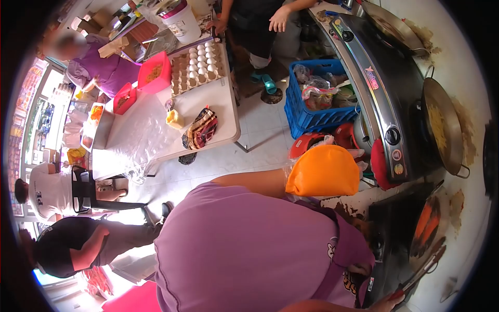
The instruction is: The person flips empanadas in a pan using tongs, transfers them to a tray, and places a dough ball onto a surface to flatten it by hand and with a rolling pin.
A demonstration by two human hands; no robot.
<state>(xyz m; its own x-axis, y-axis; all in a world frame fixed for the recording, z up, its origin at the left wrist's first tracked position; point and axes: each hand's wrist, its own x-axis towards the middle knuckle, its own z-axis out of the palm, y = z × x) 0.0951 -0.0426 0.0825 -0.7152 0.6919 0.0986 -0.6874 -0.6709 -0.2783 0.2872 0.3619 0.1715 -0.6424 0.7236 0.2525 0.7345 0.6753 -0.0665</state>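
Note:
The view is turned sideways, with the stove along the right. My left hand (357,153) is closed on an orange plate (322,171) with clear plastic around its edge; the plate hides most of that hand. At the bottom, my right hand (387,302), partly cut off by the frame, grips metal tongs (425,270). The tongs' far end reaches the edge of a pan (442,208) holding long reddish-orange pieces (427,221). A second pan (455,112) holds pale yellow strips (437,127).
Farther along the stove (387,99) sits another pan (390,21). A blue crate (299,117) of bagged goods stands on the floor. The white table (226,104) bears an egg tray (179,83), pink containers (161,67) and a folded cloth (200,127). Several other people stand around.

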